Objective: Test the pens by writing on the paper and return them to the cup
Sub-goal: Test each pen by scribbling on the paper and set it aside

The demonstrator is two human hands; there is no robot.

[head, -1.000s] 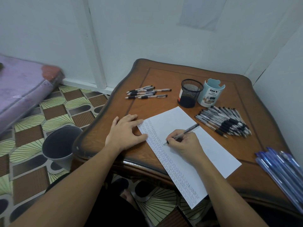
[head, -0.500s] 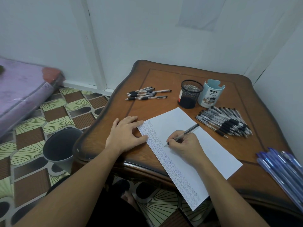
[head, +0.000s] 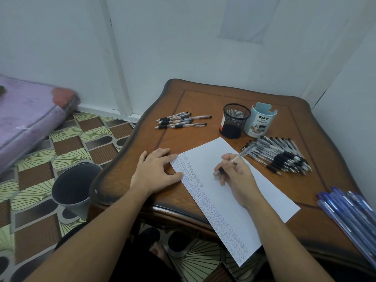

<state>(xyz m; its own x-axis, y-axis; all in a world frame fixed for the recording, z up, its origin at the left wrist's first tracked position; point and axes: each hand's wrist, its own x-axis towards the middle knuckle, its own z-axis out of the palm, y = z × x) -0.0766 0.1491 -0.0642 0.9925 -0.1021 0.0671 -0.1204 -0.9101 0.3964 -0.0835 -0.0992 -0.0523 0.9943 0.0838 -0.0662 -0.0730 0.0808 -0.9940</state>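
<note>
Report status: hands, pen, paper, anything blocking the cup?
Left hand flat, pressing paper edge. Right hand grips pen over paper. Mesh cup unobstructed.

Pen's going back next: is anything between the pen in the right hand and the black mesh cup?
Nothing visible. Between the clear-barrelled black-grip pen in the right hand and the black wire-mesh cup lie only white paper and bare wooden table; the heap of pens lies to the right.
</note>
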